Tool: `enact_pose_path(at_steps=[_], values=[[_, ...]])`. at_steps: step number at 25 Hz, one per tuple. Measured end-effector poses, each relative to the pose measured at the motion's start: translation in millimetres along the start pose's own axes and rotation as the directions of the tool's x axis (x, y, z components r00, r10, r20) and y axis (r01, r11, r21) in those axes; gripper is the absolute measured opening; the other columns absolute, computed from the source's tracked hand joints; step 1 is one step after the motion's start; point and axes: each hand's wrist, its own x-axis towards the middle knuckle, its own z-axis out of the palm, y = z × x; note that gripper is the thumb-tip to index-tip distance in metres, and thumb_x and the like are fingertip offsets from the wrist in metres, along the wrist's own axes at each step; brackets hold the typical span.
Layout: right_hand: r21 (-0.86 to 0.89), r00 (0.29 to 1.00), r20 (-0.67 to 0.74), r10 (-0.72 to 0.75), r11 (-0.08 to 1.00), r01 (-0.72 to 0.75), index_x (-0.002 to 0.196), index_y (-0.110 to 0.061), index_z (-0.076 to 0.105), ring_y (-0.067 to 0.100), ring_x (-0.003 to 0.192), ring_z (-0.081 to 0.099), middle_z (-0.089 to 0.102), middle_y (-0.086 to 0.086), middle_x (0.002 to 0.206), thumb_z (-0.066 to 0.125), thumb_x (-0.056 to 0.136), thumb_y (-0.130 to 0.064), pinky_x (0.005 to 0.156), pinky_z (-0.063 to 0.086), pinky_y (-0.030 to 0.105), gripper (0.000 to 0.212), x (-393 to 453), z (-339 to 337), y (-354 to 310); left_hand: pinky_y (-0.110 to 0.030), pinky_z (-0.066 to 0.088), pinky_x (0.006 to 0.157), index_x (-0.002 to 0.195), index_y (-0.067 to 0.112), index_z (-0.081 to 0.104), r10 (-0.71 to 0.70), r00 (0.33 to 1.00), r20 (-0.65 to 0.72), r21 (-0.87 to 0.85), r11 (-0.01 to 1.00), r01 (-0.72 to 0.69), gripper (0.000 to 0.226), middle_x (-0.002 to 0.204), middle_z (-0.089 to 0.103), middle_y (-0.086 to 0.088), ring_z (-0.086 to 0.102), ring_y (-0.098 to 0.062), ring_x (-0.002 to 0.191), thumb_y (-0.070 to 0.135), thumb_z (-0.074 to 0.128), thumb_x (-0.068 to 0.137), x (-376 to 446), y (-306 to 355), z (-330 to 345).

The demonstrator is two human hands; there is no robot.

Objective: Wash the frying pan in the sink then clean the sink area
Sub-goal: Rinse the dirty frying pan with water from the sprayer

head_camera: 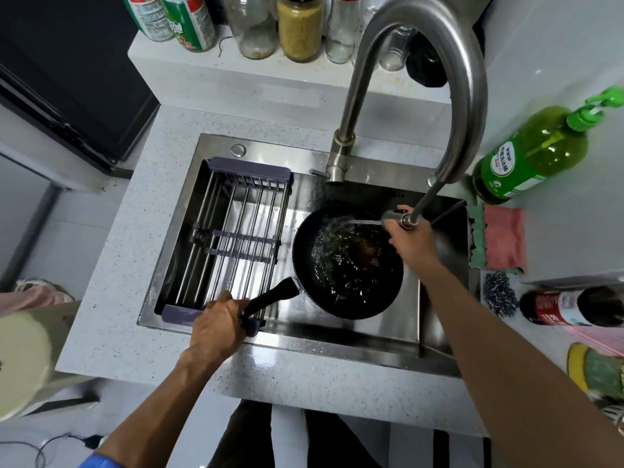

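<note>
Gripping the black straight handle (270, 297) of the round black frying pan (347, 261), the left hand (217, 327) has fingers curled fully round the handle's end. Pan sits inside the stainless steel sink (337, 339), right of centre, handle pointing toward the near-left. Right hand (410, 236) is wrapped round the grey pull-out spray head (393, 218) at the pan's far-right rim; spray jets leftward into the pan. Water is pooled and churning in the pan, brownish residue visible. Hose runs from the spray head up into the brushed steel gooseneck faucet (449, 62), base at the sink's back edge. Purple-framed steel-bar drain rack (229, 238) spans the sink's left half; handle crosses its near-right corner. Right counter: green pump bottle of dish soap (530, 157), pink-and-green folded cloth (499, 238), steel wool scrubber (499, 297), dark bottle with red label (570, 307) lying on its side. Back ledge holds glass jars (299, 25) and green bottles (175, 18).
</note>
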Motion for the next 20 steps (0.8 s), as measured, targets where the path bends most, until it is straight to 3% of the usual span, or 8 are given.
enact_pose_path(at_steps=[2, 4, 8, 11, 13, 17, 20], values=[[-0.198, 0.999, -0.039, 0.012, 0.980, -0.019, 0.086, -0.023, 0.066, 0.020, 0.074, 0.070, 0.071, -0.002, 0.075, 0.066, 0.076, -0.040, 0.073, 0.057, 0.040, 0.020, -3.5, -23.4, 7.7, -0.037, 0.053, 0.083, 0.120, 0.030, 0.064, -0.003, 1.000, -0.002, 0.026, 1.000, 0.003, 0.031, 0.093, 0.045, 0.008, 0.051, -0.012, 0.082, 0.032, 0.065, 0.089, 0.6, 1.8, -1.3], [-0.269, 1.000, 0.011, 0.008, 0.963, -0.005, 0.077, -0.024, 0.067, 0.011, 0.056, 0.067, 0.068, -0.004, 0.060, 0.066, 0.070, -0.042, 0.058, 0.050, 0.029, 0.019, -24.3, -34.6, 16.6, -0.038, 0.053, 0.081, 0.117, 0.034, 0.066, -0.012, 1.000, 0.001, 0.043, 0.999, 0.012, 0.030, 0.092, 0.046, 0.007, 0.054, -0.016, 0.083, 0.036, 0.067, 0.087, 0.7, 3.9, -2.9], [-0.151, 0.971, 0.222, 0.088, 0.987, -0.055, 0.072, -0.024, 0.072, 0.005, 0.048, 0.064, 0.069, -0.009, 0.058, 0.066, 0.073, -0.042, 0.052, 0.044, 0.024, 0.019, -69.2, 2.1, 11.5, -0.036, 0.051, 0.074, 0.113, 0.035, 0.067, -0.006, 1.000, -0.013, 0.041, 0.999, 0.006, 0.028, 0.087, 0.044, 0.009, 0.050, -0.013, 0.077, 0.040, 0.069, 0.086, -0.6, 3.1, -2.1], [-0.172, 0.994, 0.098, 0.056, 0.984, -0.038, 0.078, -0.025, 0.070, 0.013, 0.073, 0.067, 0.071, -0.010, 0.071, 0.067, 0.077, -0.044, 0.067, 0.052, 0.031, 0.019, -78.3, 21.8, -6.2, -0.032, 0.048, 0.070, 0.112, 0.033, 0.068, -0.008, 1.000, -0.015, 0.029, 1.000, 0.009, 0.026, 0.083, 0.043, 0.015, 0.048, -0.010, 0.073, 0.034, 0.070, 0.086, 0.6, 2.1, -0.9], [-0.266, 0.997, -0.019, -0.068, 0.962, 0.061, 0.080, -0.027, 0.066, 0.016, 0.077, 0.065, 0.068, -0.010, 0.073, 0.064, 0.080, -0.045, 0.074, 0.052, 0.033, 0.019, -82.7, 8.5, -18.7, -0.029, 0.047, 0.067, 0.109, 0.033, 0.069, 0.010, 1.000, -0.010, 0.024, 1.000, -0.010, 0.023, 0.081, 0.042, 0.018, 0.047, -0.007, 0.069, 0.032, 0.070, 0.086, 1.0, 3.2, -1.8], [-0.375, 0.959, -0.046, -0.280, 0.894, 0.244, 0.061, -0.024, 0.057, 0.009, 0.057, 0.057, 0.057, -0.011, 0.054, 0.059, 0.077, -0.050, 0.057, 0.037, 0.024, 0.031, -83.0, -34.0, -61.0, -0.030, 0.047, 0.066, 0.107, 0.035, 0.069, 0.019, 1.000, 0.006, 0.037, 0.999, -0.019, 0.023, 0.083, 0.044, 0.014, 0.051, -0.011, 0.071, 0.038, 0.072, 0.084, 1.4, 1.4, -2.6], [-0.399, 0.944, -0.078, -0.320, 0.878, 0.264, 0.056, -0.020, 0.059, 0.005, 0.050, 0.055, 0.057, -0.010, 0.048, 0.062, 0.075, -0.048, 0.053, 0.032, 0.022, 0.034, -82.7, -44.4, -97.1, -0.031, 0.050, 0.068, 0.107, 0.034, 0.070, 0.032, 0.999, 0.011, 0.049, 0.998, -0.032, 0.021, 0.083, 0.045, 0.014, 0.052, -0.011, 0.070, 0.036, 0.070, 0.086, 0.1, 3.4, -3.3]])
